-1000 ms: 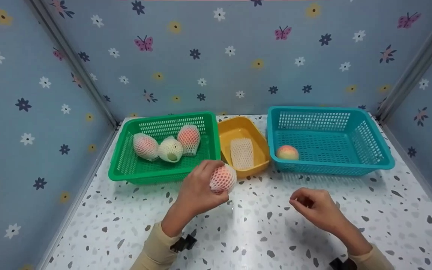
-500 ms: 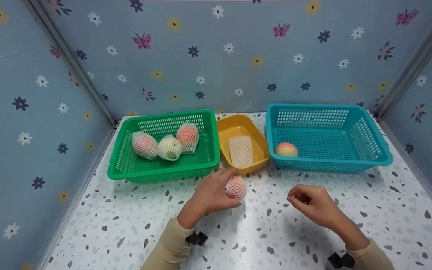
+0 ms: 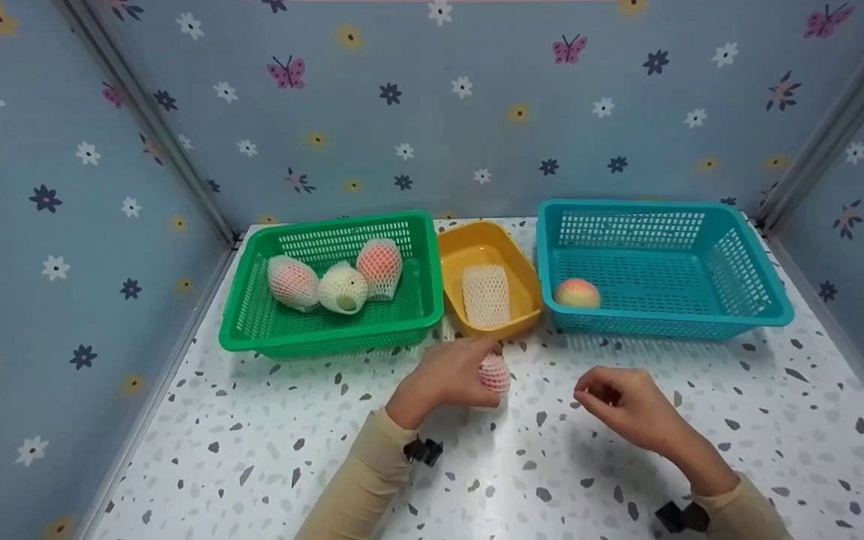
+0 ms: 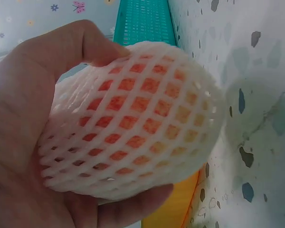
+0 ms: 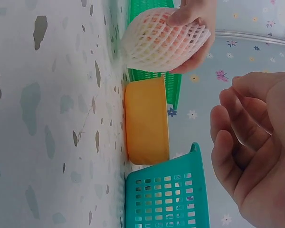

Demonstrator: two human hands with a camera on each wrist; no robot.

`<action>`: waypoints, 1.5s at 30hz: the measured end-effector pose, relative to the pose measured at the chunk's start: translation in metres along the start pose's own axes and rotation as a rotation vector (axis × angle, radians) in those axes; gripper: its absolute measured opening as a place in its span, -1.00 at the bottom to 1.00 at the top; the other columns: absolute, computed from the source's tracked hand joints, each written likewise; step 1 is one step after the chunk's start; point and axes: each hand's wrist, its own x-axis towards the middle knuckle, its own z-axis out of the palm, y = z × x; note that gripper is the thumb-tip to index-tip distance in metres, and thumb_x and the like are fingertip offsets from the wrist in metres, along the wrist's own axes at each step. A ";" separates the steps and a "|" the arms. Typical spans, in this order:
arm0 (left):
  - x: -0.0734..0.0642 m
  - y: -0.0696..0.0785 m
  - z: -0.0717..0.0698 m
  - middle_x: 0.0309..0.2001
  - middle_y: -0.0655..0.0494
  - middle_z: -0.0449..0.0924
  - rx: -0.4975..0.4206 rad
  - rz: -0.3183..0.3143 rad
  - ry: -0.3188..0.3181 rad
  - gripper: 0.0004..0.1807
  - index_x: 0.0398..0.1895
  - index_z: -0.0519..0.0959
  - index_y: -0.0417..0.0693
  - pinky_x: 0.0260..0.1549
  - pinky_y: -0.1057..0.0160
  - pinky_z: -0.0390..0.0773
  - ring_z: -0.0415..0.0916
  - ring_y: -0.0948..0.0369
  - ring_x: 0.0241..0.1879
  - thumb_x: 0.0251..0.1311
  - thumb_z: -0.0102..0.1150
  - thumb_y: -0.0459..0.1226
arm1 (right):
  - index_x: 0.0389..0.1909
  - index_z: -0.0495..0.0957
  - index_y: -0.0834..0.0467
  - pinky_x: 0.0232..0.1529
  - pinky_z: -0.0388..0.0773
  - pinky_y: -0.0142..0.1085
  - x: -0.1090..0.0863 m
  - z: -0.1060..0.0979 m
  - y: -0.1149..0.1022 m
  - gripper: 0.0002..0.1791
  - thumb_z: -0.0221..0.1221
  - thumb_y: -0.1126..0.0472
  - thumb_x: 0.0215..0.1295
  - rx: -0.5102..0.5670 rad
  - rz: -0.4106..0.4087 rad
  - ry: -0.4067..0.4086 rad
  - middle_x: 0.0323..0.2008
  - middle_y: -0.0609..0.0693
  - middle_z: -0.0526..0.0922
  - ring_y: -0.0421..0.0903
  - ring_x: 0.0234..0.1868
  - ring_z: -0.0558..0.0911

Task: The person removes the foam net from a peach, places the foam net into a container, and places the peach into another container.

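My left hand grips a peach wrapped in a white foam net. Thumb and fingers lie on opposite sides of it, and the peach is at or just above the tabletop, in front of the yellow bin. The hand hides part of it in the head view. My right hand hovers to the right, fingers loosely curled, holding nothing. Several net-wrapped fruits, among them a pinkish one and a pale one, lie in the green basket. A bare peach sits in the teal basket.
Between the two baskets stands the yellow bin with a flat white foam net in it. All three containers line the back of the speckled white table. Flower-patterned walls rise behind and at both sides.
My left hand has carried the netted peach down and to the right, from beside the green basket's front corner to the table in front of the yellow bin. The right hand has barely moved.
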 end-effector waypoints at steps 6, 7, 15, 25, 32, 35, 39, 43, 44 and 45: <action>0.012 -0.001 0.004 -0.03 0.22 0.53 0.023 -0.016 -0.071 -0.31 0.12 0.43 0.11 -0.19 0.14 0.50 0.44 0.21 -0.16 -0.15 0.42 0.04 | -0.36 0.61 -0.08 -0.59 0.45 -0.37 0.002 0.002 0.000 -0.87 0.28 0.25 0.28 0.007 0.012 -0.018 -0.53 -0.24 0.58 -0.24 -0.59 0.46; 0.013 -0.001 0.005 -0.01 0.21 0.53 0.034 -0.020 -0.066 -0.30 0.13 0.43 0.11 -0.18 0.14 0.50 0.45 0.21 -0.15 -0.15 0.42 0.03 | -0.37 0.61 -0.08 -0.59 0.44 -0.37 0.003 0.002 0.000 -0.87 0.29 0.26 0.28 0.008 0.011 -0.016 -0.53 -0.25 0.57 -0.24 -0.59 0.46; 0.016 0.001 0.003 -0.08 0.09 0.42 0.021 -0.099 0.018 -0.33 0.16 0.45 0.03 -0.28 0.16 0.50 0.41 0.14 -0.27 -0.07 0.37 0.02 | -0.37 0.61 -0.10 -0.60 0.44 -0.37 0.004 0.005 0.001 -0.86 0.28 0.24 0.29 0.023 -0.002 -0.024 -0.55 -0.26 0.55 -0.26 -0.60 0.45; 0.008 -0.004 0.003 -0.15 0.26 0.55 -0.080 -0.020 0.125 -0.41 0.17 0.52 0.08 -0.23 0.21 0.50 0.44 0.27 -0.22 0.05 0.42 -0.02 | -0.38 0.63 -0.04 -0.59 0.44 -0.36 0.003 0.004 0.000 -0.92 0.28 0.21 0.29 -0.005 0.046 -0.046 -0.55 -0.27 0.55 -0.26 -0.59 0.45; 0.004 -0.008 0.008 -0.14 0.24 0.56 -0.140 -0.044 0.110 -0.41 0.14 0.53 0.02 -0.21 0.22 0.51 0.46 0.27 -0.21 0.02 0.46 -0.04 | -0.37 0.63 0.00 -0.58 0.46 -0.36 0.001 0.008 0.002 -0.94 0.27 0.17 0.31 -0.015 0.038 -0.067 -0.55 -0.22 0.58 -0.27 -0.59 0.47; 0.004 -0.008 0.007 -0.12 0.21 0.56 -0.146 -0.055 0.114 -0.40 0.13 0.53 0.01 -0.17 0.21 0.51 0.47 0.26 -0.17 0.01 0.47 -0.06 | -0.37 0.62 -0.04 -0.58 0.46 -0.36 0.002 0.009 0.002 -0.94 0.27 0.18 0.30 -0.014 0.039 -0.066 -0.55 -0.24 0.57 -0.28 -0.59 0.47; 0.004 -0.006 0.006 -0.08 0.17 0.54 -0.114 -0.061 0.118 -0.42 0.08 0.52 0.01 -0.11 0.18 0.50 0.47 0.22 -0.12 -0.02 0.48 -0.04 | -0.37 0.62 -0.06 -0.58 0.46 -0.36 0.006 0.008 0.001 -0.91 0.28 0.21 0.29 -0.010 0.022 -0.052 -0.55 -0.28 0.55 -0.28 -0.58 0.47; 0.004 -0.005 0.007 -0.02 0.15 0.50 -0.118 -0.074 0.107 -0.36 0.11 0.50 0.01 -0.07 0.16 0.50 0.44 0.20 -0.08 -0.05 0.49 -0.01 | -0.37 0.63 0.00 -0.58 0.47 -0.36 0.007 0.007 0.001 -0.93 0.29 0.25 0.27 0.000 0.004 -0.044 -0.53 -0.28 0.56 -0.27 -0.58 0.48; 0.004 -0.005 0.007 0.01 0.15 0.49 -0.127 -0.074 0.107 -0.33 0.14 0.49 0.01 -0.06 0.16 0.49 0.44 0.20 -0.06 -0.05 0.50 -0.01 | -0.37 0.63 0.00 -0.58 0.47 -0.36 0.007 0.006 0.001 -0.93 0.29 0.25 0.27 0.000 0.005 -0.044 -0.53 -0.27 0.57 -0.27 -0.58 0.48; 0.004 -0.005 0.009 0.04 0.15 0.48 -0.134 -0.071 0.109 -0.30 0.17 0.48 0.02 -0.04 0.15 0.49 0.43 0.20 -0.04 -0.06 0.50 0.00 | -0.37 0.63 -0.01 -0.57 0.47 -0.36 0.007 0.006 0.001 -0.92 0.29 0.25 0.27 0.001 0.007 -0.045 -0.53 -0.26 0.57 -0.27 -0.58 0.48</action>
